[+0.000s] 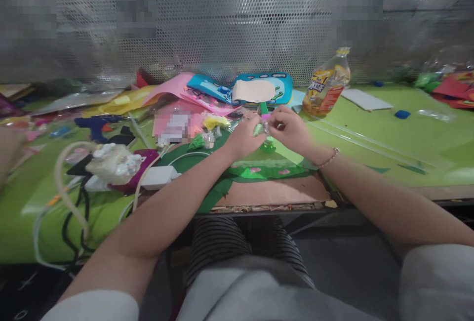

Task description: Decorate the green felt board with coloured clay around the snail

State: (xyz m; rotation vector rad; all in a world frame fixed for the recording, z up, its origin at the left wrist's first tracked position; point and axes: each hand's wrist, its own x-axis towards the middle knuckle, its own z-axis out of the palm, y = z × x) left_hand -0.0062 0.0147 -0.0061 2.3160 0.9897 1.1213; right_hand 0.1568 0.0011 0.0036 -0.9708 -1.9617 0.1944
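Note:
Both hands meet above a green felt sheet (259,169) at the table's front edge. My left hand (243,138) is closed, pinching a small light-green piece (258,130). My right hand (291,128) is closed too, its fingertips on the same piece from the right. A bead bracelet sits on the right wrist. Just under the hands lies a small green felt cutout (267,146). Pink dots mark the felt sheet, which rests on a brown board (276,192).
A plastic bottle with an orange label (326,86) lies tilted right of the hands. Pink, blue and beige craft sheets (237,91) pile behind. A blue glue gun (97,124), white adapter (157,177) and cables sit left. A perforated metal screen (237,20) backs the table.

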